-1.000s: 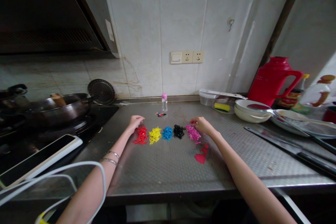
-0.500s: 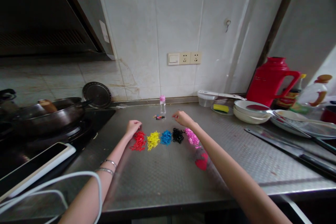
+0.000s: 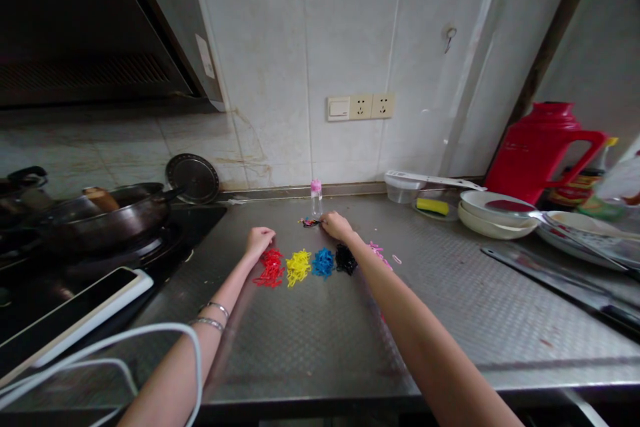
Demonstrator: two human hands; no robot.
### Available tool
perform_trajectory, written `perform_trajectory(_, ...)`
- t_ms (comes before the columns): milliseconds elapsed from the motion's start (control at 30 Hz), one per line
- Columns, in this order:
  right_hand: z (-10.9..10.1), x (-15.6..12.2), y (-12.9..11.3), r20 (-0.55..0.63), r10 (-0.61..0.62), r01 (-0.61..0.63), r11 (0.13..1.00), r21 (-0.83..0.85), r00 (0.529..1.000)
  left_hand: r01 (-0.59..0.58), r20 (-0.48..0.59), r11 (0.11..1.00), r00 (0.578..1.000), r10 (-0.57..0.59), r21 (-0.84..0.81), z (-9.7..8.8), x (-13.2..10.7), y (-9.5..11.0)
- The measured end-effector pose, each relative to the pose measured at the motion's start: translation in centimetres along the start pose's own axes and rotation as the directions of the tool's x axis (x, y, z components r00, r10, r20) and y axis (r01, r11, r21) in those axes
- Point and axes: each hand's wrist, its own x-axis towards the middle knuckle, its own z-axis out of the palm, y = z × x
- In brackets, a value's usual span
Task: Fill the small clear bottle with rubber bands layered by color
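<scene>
My right hand (image 3: 336,225) reaches to the back of the counter, its fingers pinched at the edge of a small mixed-colour pile of rubber bands (image 3: 309,222). Whatever is between those fingertips is hidden. Just behind that pile stands a clear bottle with a pink cap (image 3: 316,197). Curled closed, my left hand (image 3: 260,241) rests by the red rubber bands (image 3: 271,269); its contents, if any, are hidden. Rightward follow piles of yellow bands (image 3: 299,267), blue bands (image 3: 323,263), black bands (image 3: 345,259) and pink bands (image 3: 379,253), the last partly covered by my right forearm.
A stove with a pan (image 3: 115,220) and a phone-like device (image 3: 83,320) with a white cable lie left. On the right are a sponge (image 3: 433,206), stacked bowls (image 3: 493,220), a knife (image 3: 545,280) and a red thermos (image 3: 535,150). Wall sockets (image 3: 371,106) are above.
My right hand has moved left to the mixed pile, and its forearm now covers part of the pink pile. My left hand stays beside the red pile. The view has shifted slightly.
</scene>
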Motion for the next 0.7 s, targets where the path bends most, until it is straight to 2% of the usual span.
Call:
perform_trajectory(300,-0.4,0.6,-1.5,0.057,-0.062,0.070,0.986,-0.152,0.996,0.000,-0.002,1.000,1.000,0.000,0.001,0.2,0.3,-0.2)
perform_trajectory(567,-0.8,0.5,-1.9,0.041,-0.043,0.049,0.986,-0.159,0.998,-0.010,-0.008,1.000,1.000,0.009,-0.023,0.3,0.5,-0.6)
perform_trajectory(700,-1.4,0.0,-1.5,-0.002,-0.024,0.024,0.995,-0.093,1.000,-0.005,-0.010,0.999,1.000,0.004,-0.039,0.2,0.3,-0.4)
